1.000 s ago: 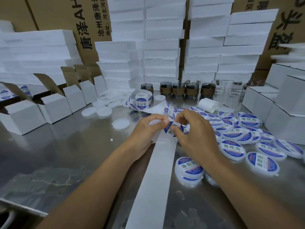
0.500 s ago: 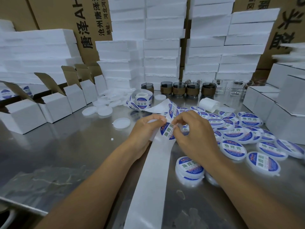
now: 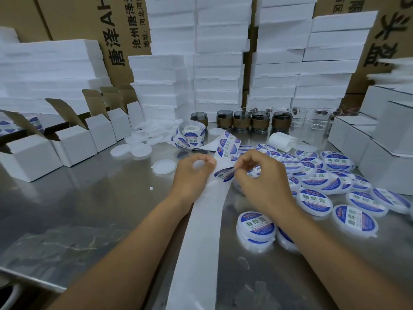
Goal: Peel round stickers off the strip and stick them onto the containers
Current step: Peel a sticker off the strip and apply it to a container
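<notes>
**Steel bench, one sticker between our fingers**

Grey metal fills the foreground: a steel table, with white foam slabs stacked along its far side and open white cartons in a row at the left. Our left hand curls its fingers round the strip. This long band of bare white backing paper runs from the table's near edge up between both hands and on towards the sticker roll. Our right hand pinches the edge of a round sticker, just beside the left hand's fingertips. The sticker is blue around the rim, with a white band across the middle bearing green characters. It lies at the strip's right edge; how much of it is off the backing we cannot tell. Labelled containers, flat, round and white, lie crowded on the table to our right, with the same design on their lids.
</notes>
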Demonstrator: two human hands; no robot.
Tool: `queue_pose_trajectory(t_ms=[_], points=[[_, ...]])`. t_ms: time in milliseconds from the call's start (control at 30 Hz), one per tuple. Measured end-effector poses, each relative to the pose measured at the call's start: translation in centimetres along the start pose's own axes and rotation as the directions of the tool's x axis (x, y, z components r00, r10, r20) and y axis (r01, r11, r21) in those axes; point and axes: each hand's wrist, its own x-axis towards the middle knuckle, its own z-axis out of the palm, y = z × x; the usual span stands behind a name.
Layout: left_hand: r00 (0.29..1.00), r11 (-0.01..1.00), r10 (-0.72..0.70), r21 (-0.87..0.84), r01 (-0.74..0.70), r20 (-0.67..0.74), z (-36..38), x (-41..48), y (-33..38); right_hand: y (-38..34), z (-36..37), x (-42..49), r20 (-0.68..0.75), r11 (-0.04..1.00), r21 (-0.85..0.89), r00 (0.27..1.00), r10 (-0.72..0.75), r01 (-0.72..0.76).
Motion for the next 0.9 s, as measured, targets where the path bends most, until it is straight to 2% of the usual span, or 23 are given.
queue_pose_trajectory(t_ms=[100, 167, 233, 333, 433, 500, 600, 667, 733, 800, 900], points=[[0.992, 0.982, 0.129, 0.139, -0.127, -0.003, -0.1, 0.3, -0.7, -0.1, -0.3, 0.3, -0.069, 0.982, 0.171, 0.993, 0.098, -0.085], [0.982, 0.968, 0.189, 0.171, -0.185, -0.005, 0.0, 0.4, -0.9, -0.1, -0.5, 0.6, -0.082, 0.950, 0.282, 0.984, 0.160, -0.131], [0.979, 0.975, 0.196, 0.118, -0.188, -0.061, 0.0, 0.5, -0.9, -0.2, -0.8, 0.9, -0.057, 0.901, 0.393, 0.973, 0.225, -0.185], [0.973, 0.991, 0.127, -0.019, -0.133, -0.193, -0.3, 0.6, -0.3, -0.5, -1.0, 1.1, 0.035, 0.813, 0.502, 0.946, 0.324, -0.297], [0.968, 0.981, 0.068, -0.163, -0.110, -0.242, -0.4, 0.6, 0.7, -0.8, -1.1, 1.3, 0.159, 0.652, 0.649, 0.908, 0.387, -0.392], [0.987, 0.938, 0.009, -0.339, -0.064, -0.162, -0.5, 0.4, 1.3, -1.0, -1.1, 1.3, 0.236, 0.558, 0.717, 0.898, 0.371, -0.418], [0.985, 0.761, -0.129, -0.625, 0.173, 0.115, -0.7, 0.2, 1.6, -1.2, -1.0, 1.2, 0.300, 0.508, 0.748, 0.900, 0.316, -0.428], [0.942, 0.694, -0.158, -0.645, 0.320, 0.297, -0.7, 0.0, 1.6, -1.3, -0.9, 1.1, 0.319, 0.522, 0.738, 0.902, 0.291, -0.429], [0.906, 0.669, -0.128, -0.639, 0.379, 0.404, -0.3, -0.2, 1.4, -1.4, -0.7, 0.9, 0.324, 0.564, 0.707, 0.904, 0.278, -0.427], [0.877, 0.636, -0.077, -0.654, 0.410, 0.474, 0.1, -0.3, 1.2, -1.4, -0.5, 0.7, 0.305, 0.630, 0.654, 0.908, 0.286, -0.418], [0.859, 0.609, -0.067, -0.661, 0.438, 0.508, 0.1, -0.2, 0.9, -1.2, -0.1, 0.5, 0.268, 0.711, 0.574, 0.914, 0.306, -0.406]])
